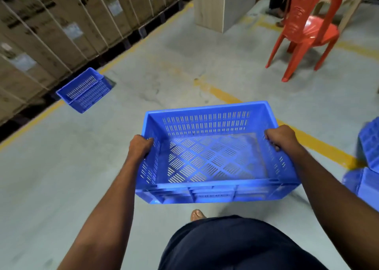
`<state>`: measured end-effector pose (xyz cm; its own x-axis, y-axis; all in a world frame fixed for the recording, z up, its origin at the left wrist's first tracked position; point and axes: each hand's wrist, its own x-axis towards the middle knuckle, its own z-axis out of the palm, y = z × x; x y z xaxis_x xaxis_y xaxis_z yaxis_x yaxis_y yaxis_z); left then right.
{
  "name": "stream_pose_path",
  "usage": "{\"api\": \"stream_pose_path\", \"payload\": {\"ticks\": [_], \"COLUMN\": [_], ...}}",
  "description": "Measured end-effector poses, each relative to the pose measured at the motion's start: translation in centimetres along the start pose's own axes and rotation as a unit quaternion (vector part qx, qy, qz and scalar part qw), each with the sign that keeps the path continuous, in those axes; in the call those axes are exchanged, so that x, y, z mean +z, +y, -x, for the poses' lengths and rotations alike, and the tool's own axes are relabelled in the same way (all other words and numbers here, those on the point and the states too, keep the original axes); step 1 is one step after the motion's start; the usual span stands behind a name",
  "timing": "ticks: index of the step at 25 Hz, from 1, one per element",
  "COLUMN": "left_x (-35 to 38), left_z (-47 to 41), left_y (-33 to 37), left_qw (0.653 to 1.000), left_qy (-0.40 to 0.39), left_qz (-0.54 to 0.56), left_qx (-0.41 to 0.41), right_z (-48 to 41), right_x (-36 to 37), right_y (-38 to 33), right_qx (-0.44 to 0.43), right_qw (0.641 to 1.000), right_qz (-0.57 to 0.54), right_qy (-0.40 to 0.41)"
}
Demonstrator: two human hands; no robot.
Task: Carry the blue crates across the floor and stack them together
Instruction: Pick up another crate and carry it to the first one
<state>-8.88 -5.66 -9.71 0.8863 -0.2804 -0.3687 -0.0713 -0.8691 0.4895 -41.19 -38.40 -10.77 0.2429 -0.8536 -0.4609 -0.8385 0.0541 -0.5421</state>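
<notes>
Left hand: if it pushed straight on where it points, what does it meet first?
The carried crate: fingers of the left hand grip its left wall. Beyond, likely bare floor; depth unclear.

I stand in a warehouse: strapped cardboard cartons on dark pallets line the concrete floor, which carries yellow painted lines.

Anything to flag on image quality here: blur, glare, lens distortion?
Head view: the held crate, left hand and right hand are fairly sharp; toward the edges of the head view motion blur smears the crates at the right edge and the cardboard boxes; glare sits on the seat of the red chair; wide-angle bending curves the box rows.
</notes>
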Motion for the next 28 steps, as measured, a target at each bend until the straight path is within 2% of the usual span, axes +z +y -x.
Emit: {"api": "stream_pose_path", "payload": {"ticks": [8,11,15,20,22,24,26,28], "left_x": [-7.4,-8.1,-11.2,-16.9,-18.9,-21.2,-23.5,-25.9], "left_z": [-10.3,-14.0,-19.8,-27.3,-30.0,-33.2,-36.5,-40.3], "left_y": [-4.1,-3.5,-1.5,-0.9,-1.9,-3.3,-4.8,-6.5], "left_qw": [0.988,0.970,0.935,0.921,0.921,0.908,0.885,0.873], "left_qy": [0.126,0.199,0.280,0.309,0.277,0.228,0.195,0.187], "left_qz": [0.054,0.123,0.206,0.209,0.242,0.324,0.396,0.425], "left_qx": [-0.065,-0.070,-0.076,-0.115,-0.129,-0.139,-0.148,-0.153], "right_z": [-4.5,-8.4,-13.5,-18.9,-20.4,-22.3,-23.7,-24.2], "right_x": [7.4,10.2,13.1,15.9,17.8,21.0,24.6,28.6], "right_y": [-15.7,-21.5,-30.7,-44.0,-48.4,-53.4,-58.1,-62.9], "right_qx": [-0.062,-0.123,-0.190,-0.223,-0.219,-0.204,-0.202,-0.224], "right_qw": [0.996,0.987,0.976,0.974,0.970,0.955,0.945,0.936], "right_qz": [0.043,0.014,-0.033,-0.032,-0.058,-0.114,-0.122,-0.109], "right_qy": [0.047,0.100,0.103,0.004,-0.091,-0.185,-0.228,-0.249]}}
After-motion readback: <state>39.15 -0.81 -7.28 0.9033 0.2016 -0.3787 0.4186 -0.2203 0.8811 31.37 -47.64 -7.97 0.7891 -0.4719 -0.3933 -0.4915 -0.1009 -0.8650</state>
